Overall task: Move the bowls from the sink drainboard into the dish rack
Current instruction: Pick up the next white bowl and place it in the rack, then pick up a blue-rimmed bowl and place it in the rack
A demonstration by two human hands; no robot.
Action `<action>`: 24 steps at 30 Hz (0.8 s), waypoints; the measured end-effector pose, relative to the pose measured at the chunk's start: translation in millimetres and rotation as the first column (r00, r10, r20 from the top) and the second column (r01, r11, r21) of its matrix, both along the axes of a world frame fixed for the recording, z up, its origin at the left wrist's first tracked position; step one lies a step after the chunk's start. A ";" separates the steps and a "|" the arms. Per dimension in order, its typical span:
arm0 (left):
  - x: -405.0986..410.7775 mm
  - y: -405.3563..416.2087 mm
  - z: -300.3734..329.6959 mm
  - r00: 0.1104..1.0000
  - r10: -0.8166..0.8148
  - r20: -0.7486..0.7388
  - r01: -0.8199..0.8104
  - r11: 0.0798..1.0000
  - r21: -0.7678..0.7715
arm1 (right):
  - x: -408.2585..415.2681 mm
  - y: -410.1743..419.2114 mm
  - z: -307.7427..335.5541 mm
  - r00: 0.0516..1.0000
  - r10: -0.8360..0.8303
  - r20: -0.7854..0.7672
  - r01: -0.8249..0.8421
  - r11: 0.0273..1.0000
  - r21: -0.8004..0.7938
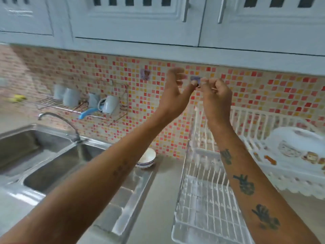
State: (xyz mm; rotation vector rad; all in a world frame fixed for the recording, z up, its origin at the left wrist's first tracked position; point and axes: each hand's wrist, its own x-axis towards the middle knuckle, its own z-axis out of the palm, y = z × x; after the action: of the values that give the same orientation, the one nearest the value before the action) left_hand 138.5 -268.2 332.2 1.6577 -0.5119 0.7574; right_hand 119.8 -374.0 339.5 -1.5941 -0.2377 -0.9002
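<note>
Looking down past both raised arms, I take the dish rack point(207, 199) as my landmark: white, empty of bowls as far as I can see, running away from me toward the tiled wall. Left of the rack lies the steel drainboard point(126, 196), and beyond that the sink point(52, 164). At the far end of the drainboard, near the wall and left of the rack's back end, a single bowl point(147, 159) sits tilted on its side, mouth turned up and toward the rack.

My left hand point(175, 95) and right hand point(217, 99) are up high above the rack's far end, fingers loosely curled, holding no bowl (something small may be pinched between them; too blurred to tell). The bowl lies below and left, so I judge the left hand nearer.
</note>
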 end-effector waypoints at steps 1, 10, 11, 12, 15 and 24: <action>4.7 24.8 -3.3 0.998 0.056 -0.024 -0.056 0.998 -0.034 | 4.5 23.4 -2.4 0.999 0.050 -0.011 -0.050 0.999 0.005; 30.7 220.0 -66.2 0.876 0.230 -0.425 -0.358 0.899 -0.253 | 55.9 191.7 -60.5 0.877 0.392 -0.279 -0.402 0.916 0.023; 32.0 235.6 -76.2 0.855 0.221 -0.468 -0.372 0.892 -0.258 | 65.7 204.8 -71.9 0.851 0.409 -0.329 -0.423 0.906 0.031; 33.5 250.3 -87.6 0.836 0.219 -0.504 -0.385 0.888 -0.253 | 75.7 217.4 -85.2 0.825 0.414 -0.385 -0.438 0.899 0.029; 38.1 287.7 -124.3 0.771 0.211 -0.601 -0.436 0.863 -0.257 | 107.7 248.2 -134.1 0.735 0.388 -0.556 -0.437 0.898 0.050; 82.4 362.9 -273.2 0.387 0.014 -0.922 -0.524 0.826 -0.207 | 184.3 301.6 -277.8 0.459 0.125 -0.879 -0.281 0.960 -0.010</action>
State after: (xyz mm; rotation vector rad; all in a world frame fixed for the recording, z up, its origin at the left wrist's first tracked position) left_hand 220.8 94.7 59.1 1.4108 0.7399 0.0802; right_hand 304.1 -72.4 61.8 -1.9264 0.2497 0.2301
